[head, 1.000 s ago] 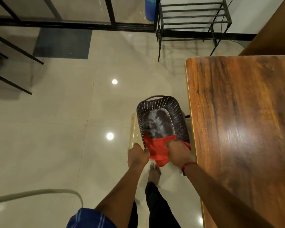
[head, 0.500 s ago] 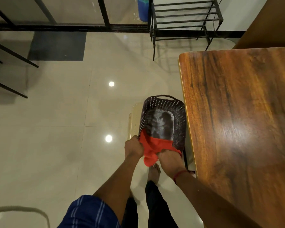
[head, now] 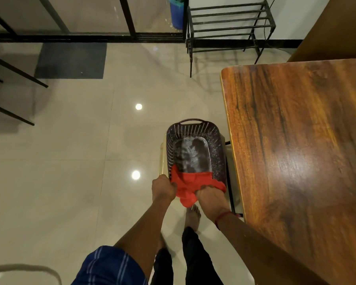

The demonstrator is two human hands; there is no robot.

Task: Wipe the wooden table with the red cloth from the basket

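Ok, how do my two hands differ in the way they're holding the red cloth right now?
The left hand grips the red cloth at its left edge, beside the basket rim; the right hand bunches it nearer the wooden table. The right wrist carries a red thread; the left wrist is bare. Both hands are closed on the cloth at the basket's near end.

A home, likely a dining area: polished tile floor (head: 70, 182), wooden table (head: 306, 161), metal shoe rack (head: 230, 23) (empty shelves).
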